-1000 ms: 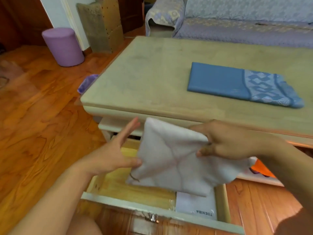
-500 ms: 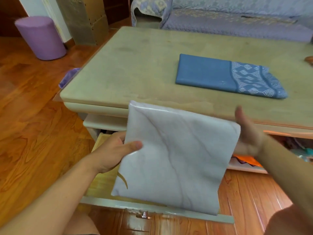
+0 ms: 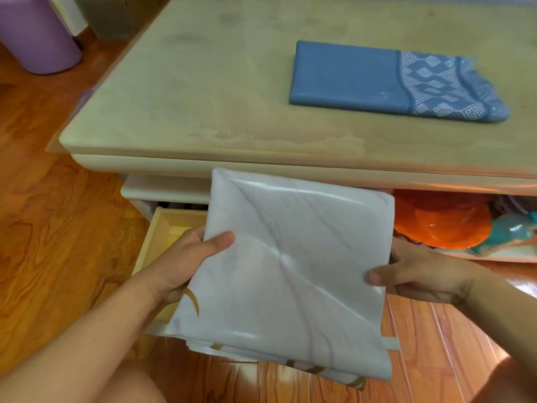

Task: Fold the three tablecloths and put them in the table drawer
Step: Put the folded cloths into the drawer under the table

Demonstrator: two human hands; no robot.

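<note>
Fingers of both hands are pinching a folded white cloth at its side edges, holding it tilted above the open drawer. On the left hand, the thumb is lying across the cloth's top face while the remaining fingers are curling beneath it, out of sight. On the right hand, the thumb is pressing on the cloth's right edge and the other fingers are tucking underneath. Faint grey creases are running across the cloth, and gold-brown marks are showing at its lower edge, where several layers are fanning out.

Most of the drawer is lying hidden behind the cloth; only its pale wooden left wall and a strip of its floor are showing, and its contents cannot be told. To the right, on the shelf under the tabletop, orange bowls are sitting beside a teal item of unclear shape.

Above, a folded blue cloth with a pale geometric border is lying flat on the beige table, well apart from the hands. Reddish wood floor is surrounding the table, and a purple stool is standing at upper left.
</note>
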